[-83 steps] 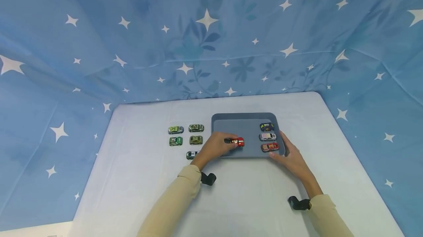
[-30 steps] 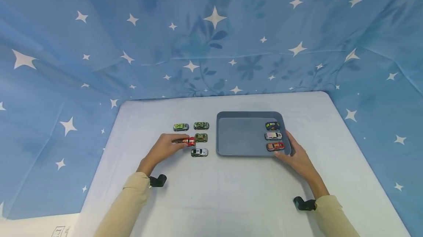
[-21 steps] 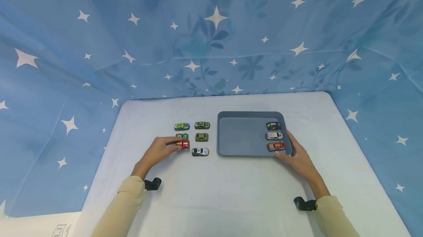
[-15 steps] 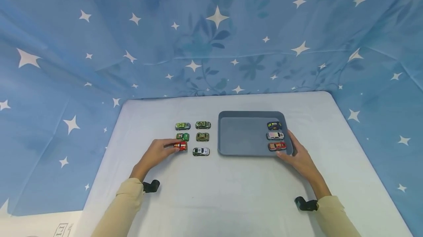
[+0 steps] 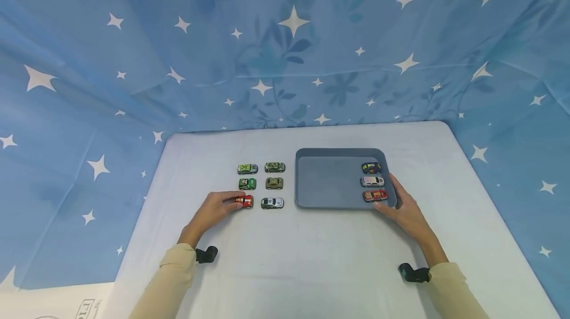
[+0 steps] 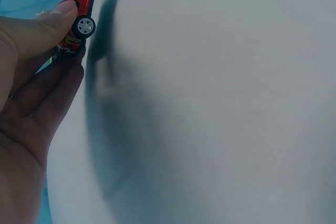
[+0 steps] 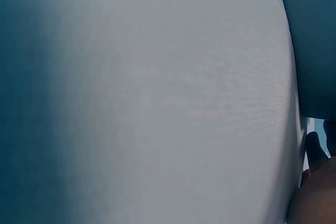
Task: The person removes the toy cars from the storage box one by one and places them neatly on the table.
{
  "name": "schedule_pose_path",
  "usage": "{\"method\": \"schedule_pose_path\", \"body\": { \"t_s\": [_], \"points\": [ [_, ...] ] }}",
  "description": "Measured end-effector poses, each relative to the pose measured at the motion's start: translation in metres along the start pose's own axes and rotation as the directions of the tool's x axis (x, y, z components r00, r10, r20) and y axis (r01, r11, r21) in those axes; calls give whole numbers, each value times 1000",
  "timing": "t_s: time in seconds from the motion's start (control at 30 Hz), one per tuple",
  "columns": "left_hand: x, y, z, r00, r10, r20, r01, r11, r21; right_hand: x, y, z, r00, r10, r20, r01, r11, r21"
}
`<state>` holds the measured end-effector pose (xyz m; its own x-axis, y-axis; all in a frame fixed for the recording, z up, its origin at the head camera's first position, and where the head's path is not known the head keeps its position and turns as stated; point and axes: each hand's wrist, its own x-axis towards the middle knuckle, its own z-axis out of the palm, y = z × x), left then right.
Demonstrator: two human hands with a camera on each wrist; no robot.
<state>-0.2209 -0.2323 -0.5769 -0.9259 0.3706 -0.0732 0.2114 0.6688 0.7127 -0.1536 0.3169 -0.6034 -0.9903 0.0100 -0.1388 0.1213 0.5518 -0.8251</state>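
My left hand [image 5: 214, 210] pinches a red toy car [image 5: 246, 201] with a white stripe, at the near left end of the group of cars. In the left wrist view the thumb [image 6: 55, 24] presses the side of the red car, its wheels showing. Just behind it is a green toy car [image 5: 247, 184], and to its right a white-and-dark toy car [image 5: 272, 203]. My right hand [image 5: 408, 214] holds the near right corner of a grey tray [image 5: 329, 206], thumb at the front rim and fingers along the right side. Its fingers are mostly hidden in the right wrist view.
Inside the tray, along its right side, sit a dark blue car [image 5: 371, 167], a white car [image 5: 372, 181] and an orange-red car [image 5: 375, 195]. Behind the green car are a lime-green car [image 5: 247, 169], a camouflage car [image 5: 274, 167] and an olive car [image 5: 274, 183].
My left hand has carried the red car out from over the tray, leftward past the olive car, then down toward the near side of the green car. The right hand stays at the tray.
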Motion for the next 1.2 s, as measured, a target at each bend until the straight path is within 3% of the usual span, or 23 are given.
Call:
{"method": "schedule_pose_path", "body": {
  "t_s": [0.67,0.93,1.2],
  "points": [
    [-3,-5,10,1000,-2,-8,2,1000,-26,-3,2,0,1000,28,-1,-28,1000,-1],
    [-4,-6,12,999,34,-25,-35,998,-44,-3,1,-1,1000,15,-7,-15,1000,-11],
    [-4,-8,9,997,75,-18,-75,997,0,0,-1,0,1000,24,-2,-24,1000,6]
  ]
}}
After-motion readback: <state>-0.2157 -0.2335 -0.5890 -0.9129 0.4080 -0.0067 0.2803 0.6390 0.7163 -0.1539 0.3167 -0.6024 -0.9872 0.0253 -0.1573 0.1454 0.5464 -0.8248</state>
